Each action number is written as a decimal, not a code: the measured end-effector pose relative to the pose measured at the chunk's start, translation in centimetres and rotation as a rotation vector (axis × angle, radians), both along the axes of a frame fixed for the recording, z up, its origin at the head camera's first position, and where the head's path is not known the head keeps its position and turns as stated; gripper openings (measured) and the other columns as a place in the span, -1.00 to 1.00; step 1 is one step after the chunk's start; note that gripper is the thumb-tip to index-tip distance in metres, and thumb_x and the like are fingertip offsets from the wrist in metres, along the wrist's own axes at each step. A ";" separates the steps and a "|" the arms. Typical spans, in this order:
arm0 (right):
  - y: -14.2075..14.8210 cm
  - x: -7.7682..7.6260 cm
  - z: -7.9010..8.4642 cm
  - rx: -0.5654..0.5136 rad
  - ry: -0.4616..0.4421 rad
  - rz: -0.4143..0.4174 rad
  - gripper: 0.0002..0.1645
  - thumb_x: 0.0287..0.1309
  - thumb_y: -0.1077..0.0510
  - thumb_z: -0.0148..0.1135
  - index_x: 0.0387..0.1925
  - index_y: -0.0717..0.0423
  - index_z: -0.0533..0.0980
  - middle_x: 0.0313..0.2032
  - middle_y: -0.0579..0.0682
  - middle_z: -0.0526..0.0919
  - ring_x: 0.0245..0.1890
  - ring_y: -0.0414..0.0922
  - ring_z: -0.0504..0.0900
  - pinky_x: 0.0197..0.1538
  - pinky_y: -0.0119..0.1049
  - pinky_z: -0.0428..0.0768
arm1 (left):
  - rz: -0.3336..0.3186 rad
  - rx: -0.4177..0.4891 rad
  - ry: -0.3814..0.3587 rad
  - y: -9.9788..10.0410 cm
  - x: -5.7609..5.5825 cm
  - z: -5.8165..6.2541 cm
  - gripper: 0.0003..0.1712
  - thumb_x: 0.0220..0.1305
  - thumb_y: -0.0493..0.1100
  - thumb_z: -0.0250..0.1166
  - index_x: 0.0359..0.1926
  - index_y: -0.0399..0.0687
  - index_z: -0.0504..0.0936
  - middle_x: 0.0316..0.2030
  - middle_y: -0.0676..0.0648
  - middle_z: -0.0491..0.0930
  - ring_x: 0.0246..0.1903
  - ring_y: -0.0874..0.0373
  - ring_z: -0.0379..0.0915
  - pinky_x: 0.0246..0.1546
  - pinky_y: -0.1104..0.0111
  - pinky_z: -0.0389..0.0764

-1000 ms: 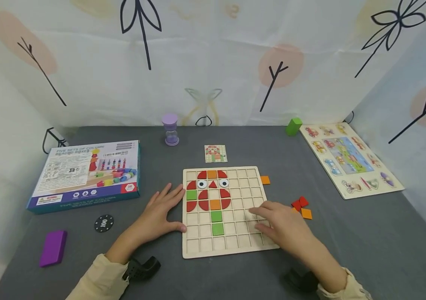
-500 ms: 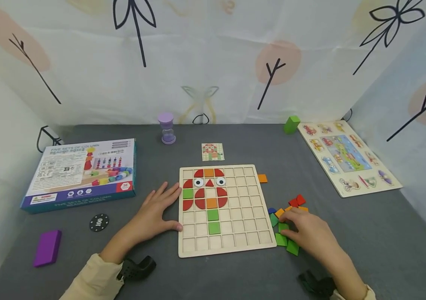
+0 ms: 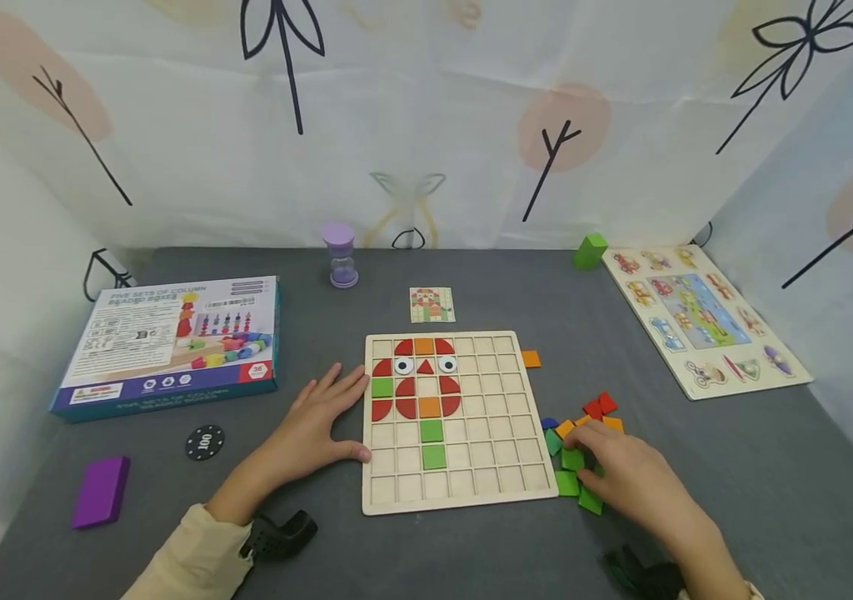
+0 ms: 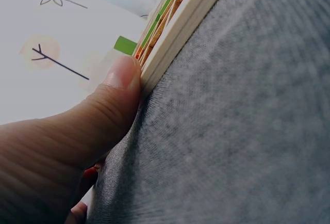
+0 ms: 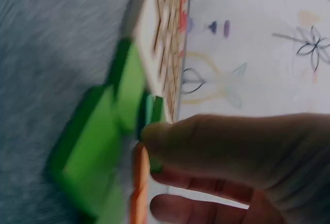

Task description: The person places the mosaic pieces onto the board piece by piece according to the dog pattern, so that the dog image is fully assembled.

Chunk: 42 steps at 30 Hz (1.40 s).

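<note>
A wooden grid board (image 3: 486, 408) lay flat near the middle of the gray desk (image 3: 411, 558), partly filled toward its left side with red pieces (image 3: 451, 406), orange squares (image 3: 430, 407), two eye pieces (image 3: 403, 365) and green squares (image 3: 434, 457), two of which sat one below the other under an orange one. The left hand (image 3: 325, 421) rested against the board's left edge, thumb and fingers spread, its grip relaxed and closed around nothing. To the right of the board, the right hand (image 3: 625, 467) was over a loose pile, its grip pinching a thin green tile (image 5: 158, 108) between thumb and finger. Around it lay more green tiles (image 3: 567, 483), small orange tiles (image 3: 564, 429), red tiles (image 3: 607, 403) and a blue piece (image 3: 549, 423); a lone orange tile (image 3: 531, 359) lay just beside the board's upper right edge. Beyond the board were a patterned card (image 3: 431, 305) and a purple hourglass (image 3: 341, 255). At the left were a boxed toy set (image 3: 172, 342), a black chip (image 3: 205, 442) marked 100 and a purple block (image 3: 101, 492); at the far right, a green block (image 3: 590, 252) stood near a picture puzzle (image 3: 704, 321).
</note>
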State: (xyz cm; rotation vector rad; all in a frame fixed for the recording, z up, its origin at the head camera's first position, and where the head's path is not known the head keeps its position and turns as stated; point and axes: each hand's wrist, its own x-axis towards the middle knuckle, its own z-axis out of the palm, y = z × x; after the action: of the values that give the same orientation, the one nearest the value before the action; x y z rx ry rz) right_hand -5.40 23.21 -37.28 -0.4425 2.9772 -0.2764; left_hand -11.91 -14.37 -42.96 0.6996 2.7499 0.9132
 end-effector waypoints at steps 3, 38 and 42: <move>-0.7 0.2 0.5 -0.053 0.039 0.076 -0.63 -0.26 0.21 0.39 -0.33 -0.16 0.48 -0.34 -0.31 0.47 -0.50 -0.34 0.39 -0.46 -0.45 0.41 | -0.003 0.002 -0.001 0.1 -0.1 0.1 0.13 -0.25 0.29 0.35 0.34 0.05 0.07 0.35 0.05 -0.02 0.35 -0.05 -0.35 0.23 -0.05 -0.29; -5.1 -1.3 0.5 -0.150 0.144 0.405 -0.69 -0.13 0.10 0.36 -0.22 -0.12 0.59 -0.26 -0.22 0.49 -0.35 -0.30 0.45 -0.31 -0.41 0.49 | 0.001 0.022 0.023 0.0 -0.2 0.0 0.15 -0.28 0.30 0.36 0.34 0.02 0.09 0.34 0.01 0.01 0.34 -0.07 -0.33 0.22 -0.07 -0.29; -1.6 -0.9 0.5 -0.152 0.206 0.288 -0.64 -0.21 0.15 0.40 -0.24 -0.08 0.59 -0.25 -0.22 0.49 -0.37 -0.31 0.49 -0.38 -0.44 0.49 | -0.006 0.026 0.013 0.0 0.0 0.0 0.15 -0.27 0.31 0.35 0.34 0.03 0.09 0.34 0.01 0.01 0.34 -0.07 -0.33 0.22 -0.06 -0.29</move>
State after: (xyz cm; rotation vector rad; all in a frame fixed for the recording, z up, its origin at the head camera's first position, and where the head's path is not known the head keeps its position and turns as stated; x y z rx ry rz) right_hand -6.34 21.57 -36.76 -0.9614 3.0417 -0.4524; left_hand -11.93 -14.40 -42.97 0.7209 2.7499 0.9487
